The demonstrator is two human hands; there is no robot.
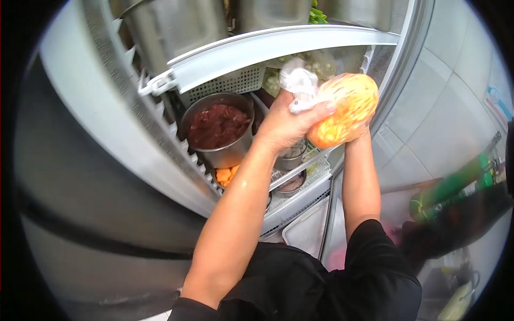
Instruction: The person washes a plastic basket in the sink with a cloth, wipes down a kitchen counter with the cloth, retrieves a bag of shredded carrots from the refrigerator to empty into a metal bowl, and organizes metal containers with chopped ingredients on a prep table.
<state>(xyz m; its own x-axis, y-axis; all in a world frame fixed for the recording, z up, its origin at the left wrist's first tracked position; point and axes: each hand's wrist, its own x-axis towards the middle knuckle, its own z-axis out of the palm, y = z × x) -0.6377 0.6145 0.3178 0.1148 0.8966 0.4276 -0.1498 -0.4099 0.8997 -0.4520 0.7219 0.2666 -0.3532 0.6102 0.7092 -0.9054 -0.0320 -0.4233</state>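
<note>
A clear plastic bag of shredded orange food point(345, 109) is held up in front of the open fridge's shelves. My left hand point(286, 120) grips the bag near its bunched white top point(300, 85), thumb across the plastic. Behind and under the bag's right side is my right hand point(361, 132), its fingers mostly hidden by it. To the left of my left hand, a round metal pot point(227, 155) holds dark red meat point(218, 125).
A white shelf edge point(284, 45) crosses above the hands, with metal containers point(182, 27) over it. Smaller metal bowls point(293, 163) and orange pieces point(227, 175) sit lower down. At right are a tiled wall point(423, 112) and a green bottle point(455, 184).
</note>
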